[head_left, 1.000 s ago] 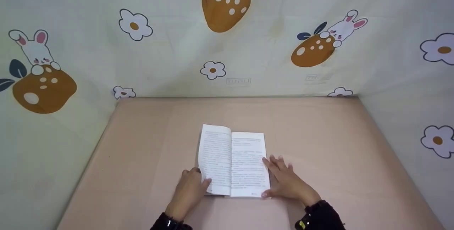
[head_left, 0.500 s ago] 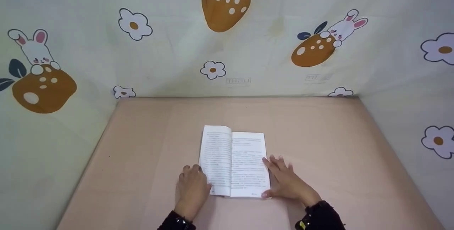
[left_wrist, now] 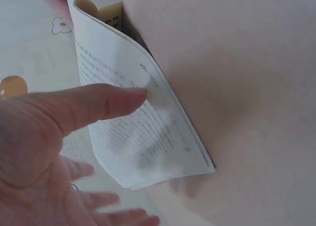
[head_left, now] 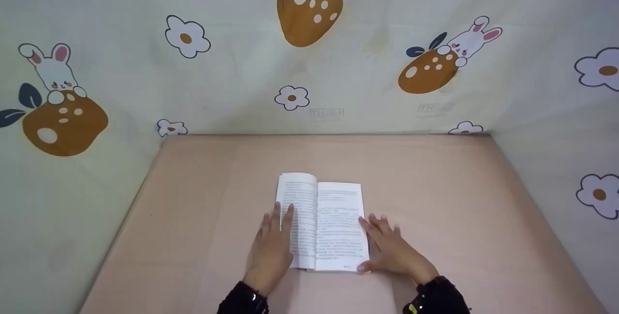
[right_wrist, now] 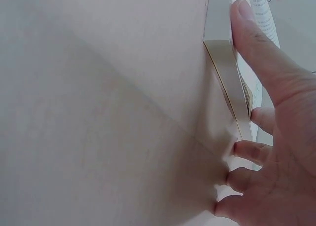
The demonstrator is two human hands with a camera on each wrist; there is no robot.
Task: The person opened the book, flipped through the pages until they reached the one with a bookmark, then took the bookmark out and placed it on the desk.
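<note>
Pointing forward, the left hand (head_left: 272,250) extends straight, spread fingers over one side of the book (head_left: 340,227), which lies open between the hands. Angled inward, the right hand (head_left: 391,250) has spread fingers at the book's other side, its thumb on the near corner.

Screened-off booth (head_left: 537,130), room type unclear, rabbit-print sheeting (head_left: 242,72), pinkish tabletop (head_left: 203,207)

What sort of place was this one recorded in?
Probably a small screened-off recording corner, though I can't be sure. Cartoon-printed sheeting rises behind and on both sides of a plain tan work surface, and an open book lies there.
</note>
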